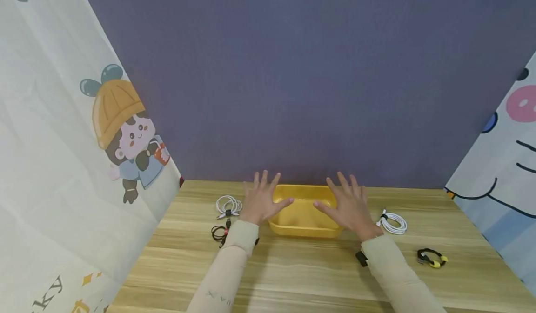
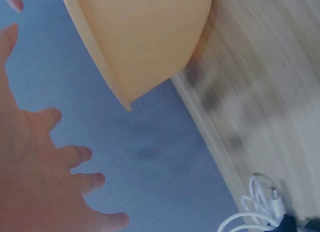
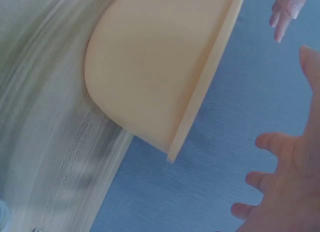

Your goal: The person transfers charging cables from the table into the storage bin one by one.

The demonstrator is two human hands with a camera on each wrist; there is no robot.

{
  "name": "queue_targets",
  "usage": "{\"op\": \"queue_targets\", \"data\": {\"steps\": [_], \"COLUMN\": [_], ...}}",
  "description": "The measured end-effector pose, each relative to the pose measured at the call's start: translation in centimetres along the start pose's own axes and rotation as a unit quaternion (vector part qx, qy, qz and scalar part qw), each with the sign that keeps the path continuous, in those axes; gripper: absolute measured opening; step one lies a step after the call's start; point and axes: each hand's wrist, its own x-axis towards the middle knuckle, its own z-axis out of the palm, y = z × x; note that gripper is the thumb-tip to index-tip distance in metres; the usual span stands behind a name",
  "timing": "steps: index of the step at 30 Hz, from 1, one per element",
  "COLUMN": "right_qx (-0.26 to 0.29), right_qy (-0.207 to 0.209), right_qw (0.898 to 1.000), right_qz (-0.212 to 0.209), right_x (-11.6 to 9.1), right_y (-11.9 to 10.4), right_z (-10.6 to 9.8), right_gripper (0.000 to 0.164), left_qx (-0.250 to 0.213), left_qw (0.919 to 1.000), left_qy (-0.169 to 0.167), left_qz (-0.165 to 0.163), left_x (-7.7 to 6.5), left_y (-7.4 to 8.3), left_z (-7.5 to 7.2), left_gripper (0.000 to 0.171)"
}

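Observation:
A yellow plastic basin [image 1: 305, 231] sits toward the back of the wooden table, its inside bare where it shows. My left hand [image 1: 260, 202] is spread above its left side, thumb pointing inward over the basin. On the other side my right hand [image 1: 349, 208] mirrors it, fingers apart and thumb inward. Both wrist views show the basin's side wall [image 2: 145, 36] with a gap between it and each palm; the left palm [image 2: 35, 172] and right palm [image 3: 290, 187] hold nothing.
Left of the basin lie a coiled white cable [image 1: 228, 205] and a coiled black cable [image 1: 219, 233]. To the right are another white cable [image 1: 393, 223] and a black cable with yellow ties [image 1: 432, 258]. A blue-grey panel [image 1: 310, 80] rises behind the table.

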Motion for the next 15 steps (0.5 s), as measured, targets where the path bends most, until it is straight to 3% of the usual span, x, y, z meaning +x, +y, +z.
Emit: {"op": "queue_targets", "data": {"steps": [5,8,15], "right_qx": [0.023,0.029,0.045], "right_qy": [0.004,0.011,0.037], "right_qw": [1.000,0.999,0.998], "right_qz": [-0.008,-0.012,-0.021], "right_x": [-1.5,-2.7,-5.4], "right_y": [0.0,0.1,1.2], "right_z": [-0.6,-1.0,-1.7], "right_gripper": [0.087,0.079,0.056], "left_qx": [-0.028,-0.073,-0.189], "left_qw": [0.9996,0.9971,0.9794], "left_qy": [0.011,0.016,0.058], "left_qz": [-0.003,-0.015,-0.042], "left_x": [-0.7,-1.2,-2.3], "left_y": [-0.2,-0.4,-0.7], "left_z": [0.4,0.6,1.4], "left_gripper": [0.086,0.078,0.064]}}
